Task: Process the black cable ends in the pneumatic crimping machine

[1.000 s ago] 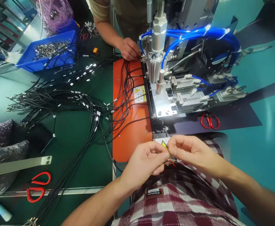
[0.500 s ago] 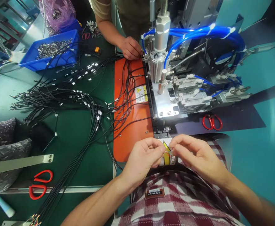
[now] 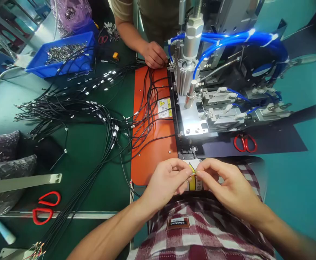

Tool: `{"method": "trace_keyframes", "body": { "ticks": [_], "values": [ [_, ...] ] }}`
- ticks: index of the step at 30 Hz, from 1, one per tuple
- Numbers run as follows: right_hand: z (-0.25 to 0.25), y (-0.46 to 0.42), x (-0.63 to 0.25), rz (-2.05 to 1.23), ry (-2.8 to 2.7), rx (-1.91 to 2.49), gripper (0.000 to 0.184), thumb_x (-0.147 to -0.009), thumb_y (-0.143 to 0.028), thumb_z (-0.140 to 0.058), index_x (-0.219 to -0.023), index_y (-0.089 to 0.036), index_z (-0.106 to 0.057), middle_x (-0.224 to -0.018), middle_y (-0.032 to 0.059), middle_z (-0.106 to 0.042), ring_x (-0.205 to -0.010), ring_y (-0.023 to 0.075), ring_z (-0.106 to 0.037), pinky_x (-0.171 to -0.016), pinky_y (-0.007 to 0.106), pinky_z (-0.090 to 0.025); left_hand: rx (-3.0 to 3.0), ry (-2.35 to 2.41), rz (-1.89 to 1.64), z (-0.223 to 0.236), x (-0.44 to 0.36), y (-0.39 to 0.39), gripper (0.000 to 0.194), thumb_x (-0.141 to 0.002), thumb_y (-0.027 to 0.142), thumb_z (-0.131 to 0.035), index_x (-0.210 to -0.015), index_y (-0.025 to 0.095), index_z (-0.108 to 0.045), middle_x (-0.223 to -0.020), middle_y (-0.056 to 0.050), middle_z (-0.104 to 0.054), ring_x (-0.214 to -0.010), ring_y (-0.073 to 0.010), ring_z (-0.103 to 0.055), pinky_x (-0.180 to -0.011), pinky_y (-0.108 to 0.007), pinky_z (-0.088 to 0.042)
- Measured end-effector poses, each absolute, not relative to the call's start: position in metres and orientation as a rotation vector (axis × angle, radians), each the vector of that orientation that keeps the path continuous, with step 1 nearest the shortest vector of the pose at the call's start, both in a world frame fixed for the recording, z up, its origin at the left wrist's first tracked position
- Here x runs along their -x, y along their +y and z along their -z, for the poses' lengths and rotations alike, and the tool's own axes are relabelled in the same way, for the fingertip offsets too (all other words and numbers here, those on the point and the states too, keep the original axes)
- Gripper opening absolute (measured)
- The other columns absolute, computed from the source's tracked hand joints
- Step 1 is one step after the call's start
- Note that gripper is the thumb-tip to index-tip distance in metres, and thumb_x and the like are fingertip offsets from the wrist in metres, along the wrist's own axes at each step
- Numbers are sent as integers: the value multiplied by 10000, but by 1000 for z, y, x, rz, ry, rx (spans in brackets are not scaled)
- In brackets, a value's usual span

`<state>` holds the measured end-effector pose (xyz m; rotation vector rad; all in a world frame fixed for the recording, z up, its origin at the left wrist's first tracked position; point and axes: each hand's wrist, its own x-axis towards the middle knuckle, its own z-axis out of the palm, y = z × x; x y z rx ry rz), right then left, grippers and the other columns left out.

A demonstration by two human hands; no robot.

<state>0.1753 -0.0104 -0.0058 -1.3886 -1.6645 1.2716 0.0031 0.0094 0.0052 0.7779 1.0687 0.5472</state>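
Observation:
Just in front of the checked shirt, my left hand (image 3: 166, 180) pinches the end of a cable whose thin coloured wires (image 3: 193, 173) stick out from the fingertips. Most of this cable is hidden by the hand. My right hand (image 3: 224, 178) closes thumb and forefinger on the tips of the same wires, from the other side. Both hands hover over a yellow and white warning label (image 3: 192, 185) at the near end of the machine. Black cables (image 3: 147, 119) run across the orange cover (image 3: 154, 162) to the machine's edge.
A metal machine (image 3: 190, 112) with blue air hoses (image 3: 236, 38) stands ahead. A co-worker's hand (image 3: 155, 55) works at its far end. Red-handled scissors (image 3: 245, 143) lie right, another pair (image 3: 46, 207) left. A blue bin (image 3: 33, 68) holds small metal parts; cable bundles (image 3: 104, 115) cover the green mat.
My right hand has moved slightly left and its fingertips have closed on the wire ends. The view has shifted a little; the co-worker's hand stays at the machine's far end.

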Motion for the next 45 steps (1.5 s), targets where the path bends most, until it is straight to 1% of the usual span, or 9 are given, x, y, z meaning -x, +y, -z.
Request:
{"method": "trace_keyframes", "body": {
  "ticks": [5, 8, 10, 14, 19, 25, 29, 38, 45],
  "values": [
    [10, -15, -172, -1361, -1529, 1430, 166, -938, -270, -515, -801, -208, -588, -683, -16, -579, -590, 126, -513, -465, 214, -389, -681, 1048, -584, -5, -4, 9, 174, -845, 313, -599, -819, 159, -522, -622, 27, -573, -401, -32, -405, -382, -153, -264],
    [9, -17, -172, -1325, -1532, 1417, 179, -942, -261, -508, -786, -206, -576, -690, -13, -576, -596, 123, -516, -487, 214, -397, -685, 1040, -538, -9, -2, 10, 212, -808, 309, -651, -918, 147, -571, -696, 17, -582, -449, -34, -425, -403, -153, -277],
    [8, -18, -172, -1268, -1555, 1407, 173, -939, -247, -512, -782, -204, -572, -701, -9, -578, -612, 124, -525, -511, 217, -402, -719, 1046, -523, -11, -1, 9, 243, -773, 311, -697, -907, 132, -600, -634, 38, -538, -458, -38, -410, -423, -159, -289],
    [6, -17, -169, -1183, -1587, 1401, 148, -925, -245, -529, -794, -197, -578, -699, -5, -574, -603, 127, -519, -547, 231, -413, -751, 1121, -624, -11, -4, 6, 228, -759, 326, -709, -746, 119, -613, -537, 67, -450, -449, -27, -329, -447, -170, -260],
    [4, -14, -161, -1330, -1433, 1522, 211, -921, -307, -527, -747, -195, -564, -632, -17, -535, -547, 124, -475, -490, 227, -394, -765, 1193, -702, -5, -9, 3, 186, -751, 287, -687, -717, 121, -610, -558, 53, -478, -457, -29, -323, -439, -177, -227],
    [7, -12, -166, -1537, -1219, 1528, 224, -886, -391, -570, -822, -181, -618, -617, -11, -570, -526, 131, -527, -482, 230, -426, -663, 1191, -689, -3, -8, 6, 150, -736, 242, -651, -681, 125, -575, -474, 81, -387, -415, -27, -273, -406, -179, -175],
    [6, -9, -170, -1523, -1224, 1589, 219, -861, -396, -602, -879, -185, -655, -602, -3, -600, -520, 146, -550, -483, 243, -437, -640, 1165, -678, -4, -6, 7, 147, -738, 239, -653, -693, 122, -576, -481, 79, -388, -418, -24, -269, -409, -179, -159],
    [-1, -8, -166, -1429, -1411, 1537, 224, -882, -364, -569, -739, -192, -590, -581, -24, -517, -521, 127, -470, -493, 238, -393, -658, 1114, -673, -6, -6, 6, 189, -731, 277, -705, -699, 117, -611, -521, 67, -447, -427, -22, -299, -432, -181, -229],
    [2, -7, -170, -1650, -1315, 1490, 247, -887, -400, -557, -771, -184, -585, -573, -24, -548, -529, 130, -518, -506, 242, -413, -606, 1111, -675, -5, -7, 6, 173, -714, 258, -705, -678, 118, -610, -503, 72, -434, -419, -20, -288, -428, -183, -208]
  ]
}}
